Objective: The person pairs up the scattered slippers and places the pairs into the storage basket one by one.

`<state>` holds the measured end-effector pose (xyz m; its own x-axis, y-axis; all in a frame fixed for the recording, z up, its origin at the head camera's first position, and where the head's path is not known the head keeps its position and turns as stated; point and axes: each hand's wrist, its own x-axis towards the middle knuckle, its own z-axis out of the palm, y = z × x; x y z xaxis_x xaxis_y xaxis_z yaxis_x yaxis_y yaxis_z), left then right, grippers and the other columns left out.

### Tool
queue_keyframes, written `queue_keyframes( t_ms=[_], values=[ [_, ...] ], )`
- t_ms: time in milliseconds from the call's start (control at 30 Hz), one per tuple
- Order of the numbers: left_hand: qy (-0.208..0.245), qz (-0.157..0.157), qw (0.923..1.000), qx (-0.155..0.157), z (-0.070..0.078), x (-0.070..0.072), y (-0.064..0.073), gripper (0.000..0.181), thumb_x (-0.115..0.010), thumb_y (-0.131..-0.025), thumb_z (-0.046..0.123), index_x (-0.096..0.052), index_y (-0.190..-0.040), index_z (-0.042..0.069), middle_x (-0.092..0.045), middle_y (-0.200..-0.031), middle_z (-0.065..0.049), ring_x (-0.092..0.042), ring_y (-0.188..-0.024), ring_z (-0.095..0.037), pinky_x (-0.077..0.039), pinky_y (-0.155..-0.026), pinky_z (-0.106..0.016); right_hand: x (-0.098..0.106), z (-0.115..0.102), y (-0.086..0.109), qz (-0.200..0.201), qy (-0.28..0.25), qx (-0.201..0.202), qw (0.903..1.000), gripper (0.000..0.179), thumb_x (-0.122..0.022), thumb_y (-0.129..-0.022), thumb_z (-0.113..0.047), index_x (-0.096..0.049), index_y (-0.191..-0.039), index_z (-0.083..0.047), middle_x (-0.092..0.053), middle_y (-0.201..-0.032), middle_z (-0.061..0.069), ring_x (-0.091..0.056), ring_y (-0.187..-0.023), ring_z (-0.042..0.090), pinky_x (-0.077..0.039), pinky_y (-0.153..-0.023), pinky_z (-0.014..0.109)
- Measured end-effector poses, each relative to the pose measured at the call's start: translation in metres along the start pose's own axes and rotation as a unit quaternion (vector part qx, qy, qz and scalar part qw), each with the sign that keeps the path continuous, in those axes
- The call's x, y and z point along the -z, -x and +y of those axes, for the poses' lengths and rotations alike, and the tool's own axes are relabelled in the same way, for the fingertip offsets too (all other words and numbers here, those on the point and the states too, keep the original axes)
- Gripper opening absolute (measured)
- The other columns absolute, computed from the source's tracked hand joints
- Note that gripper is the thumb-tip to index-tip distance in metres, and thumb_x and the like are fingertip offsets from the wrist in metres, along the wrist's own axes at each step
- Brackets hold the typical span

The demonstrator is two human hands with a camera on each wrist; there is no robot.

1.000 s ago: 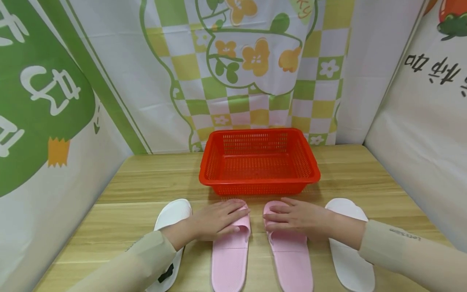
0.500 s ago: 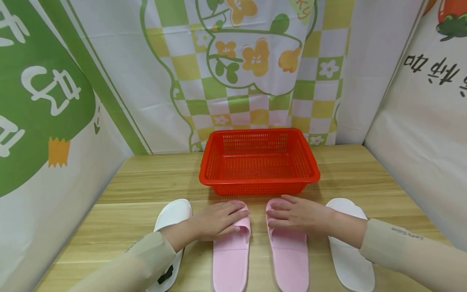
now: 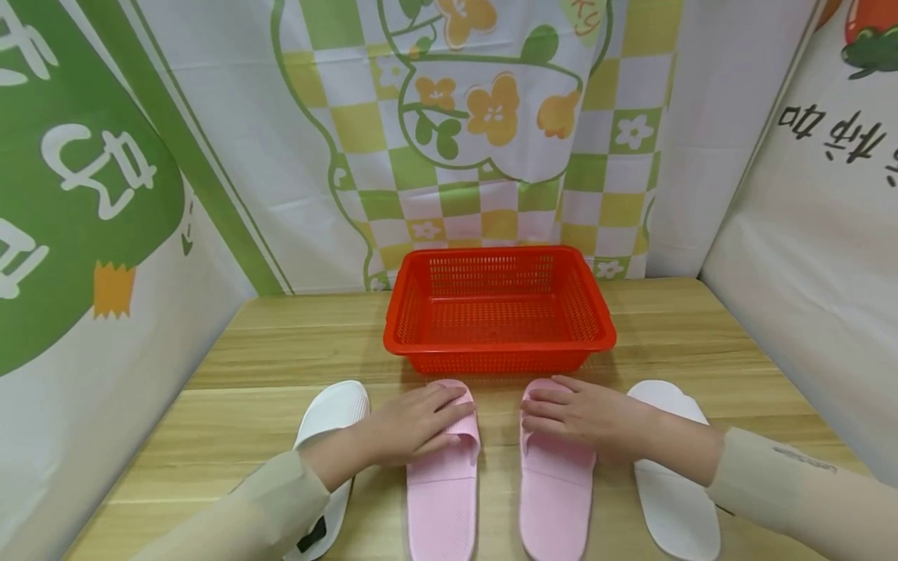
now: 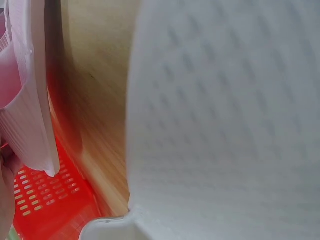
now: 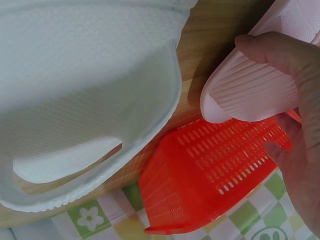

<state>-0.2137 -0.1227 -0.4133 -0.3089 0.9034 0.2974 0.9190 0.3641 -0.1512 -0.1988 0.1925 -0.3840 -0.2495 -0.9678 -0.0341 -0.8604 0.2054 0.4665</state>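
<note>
My left hand (image 3: 414,421) lies across the strap of the left pink slipper (image 3: 442,506), its fingers reaching over to the far side. The right pink slipper (image 3: 554,506) is under my right hand (image 3: 596,417); the right wrist view shows my thumb (image 5: 265,50) at one side of the ribbed strap and fingers at the other. Both pink slippers stand side by side, toes away from me, with a strip of wood between them. A white slipper (image 3: 333,409) sits partly beneath my left forearm, another white slipper (image 3: 673,506) partly beneath my right.
Just beyond the slipper toes stands a red plastic basket (image 3: 498,362) with perforated walls, nothing inside it. A wood-grain table (image 3: 281,343) carries everything. Printed cloth (image 3: 463,202) hangs behind, and cloth walls rise at left and right.
The right pink slipper has turned straight, its toe moving right and its heel left, together with my right hand. The left pink slipper has shifted very slightly. Basket and white slippers stay put.
</note>
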Motion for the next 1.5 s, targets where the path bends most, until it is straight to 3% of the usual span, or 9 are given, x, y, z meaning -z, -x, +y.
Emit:
queue_keyframes(
  t_ms=[467,933,1167,1500],
  values=[
    [0.009,0.048,0.9988,0.001,0.004,0.004,0.005,0.042,-0.052,-0.087,0.035,-0.052,-0.121,0.009,-0.048,-0.119,-0.014,-0.044,-0.111,-0.028,-0.034,-0.095,-0.040,0.005,-0.001,0.007,0.007,-0.060,-0.030,0.9977,0.094,-0.081,-0.048,-0.016,-0.037,-0.131,-0.011,-0.038,-0.133,0.006,-0.029,-0.124,0.028,-0.025,-0.099,0.044],
    [-0.007,0.082,0.9966,-0.007,0.009,0.015,0.009,0.041,-0.045,-0.090,0.033,-0.052,-0.123,0.008,-0.047,-0.125,-0.014,-0.041,-0.117,-0.026,-0.033,-0.095,-0.041,0.008,-0.003,0.015,0.025,-0.088,-0.042,0.9949,0.096,-0.079,-0.045,-0.014,-0.038,-0.132,-0.007,-0.039,-0.133,0.006,-0.029,-0.124,0.029,-0.024,-0.100,0.045],
    [-0.026,0.105,0.9936,-0.034,0.009,0.018,0.009,0.043,-0.048,-0.089,0.032,-0.053,-0.121,0.004,-0.049,-0.124,-0.011,-0.043,-0.116,-0.026,-0.035,-0.094,-0.041,0.008,-0.003,0.019,0.037,-0.112,-0.051,0.9917,0.095,-0.077,-0.045,-0.011,-0.037,-0.132,-0.005,-0.039,-0.132,0.006,-0.029,-0.124,0.029,-0.023,-0.100,0.046],
    [0.014,0.125,0.9918,-0.021,0.011,0.023,0.011,0.042,-0.052,-0.087,0.030,-0.055,-0.120,0.003,-0.049,-0.126,-0.010,-0.044,-0.115,-0.028,-0.034,-0.094,-0.042,0.012,-0.002,0.026,0.054,-0.129,-0.060,0.9884,0.091,-0.074,-0.045,-0.005,-0.040,-0.129,-0.004,-0.040,-0.131,0.006,-0.030,-0.123,0.029,-0.024,-0.099,0.047]
  ],
)
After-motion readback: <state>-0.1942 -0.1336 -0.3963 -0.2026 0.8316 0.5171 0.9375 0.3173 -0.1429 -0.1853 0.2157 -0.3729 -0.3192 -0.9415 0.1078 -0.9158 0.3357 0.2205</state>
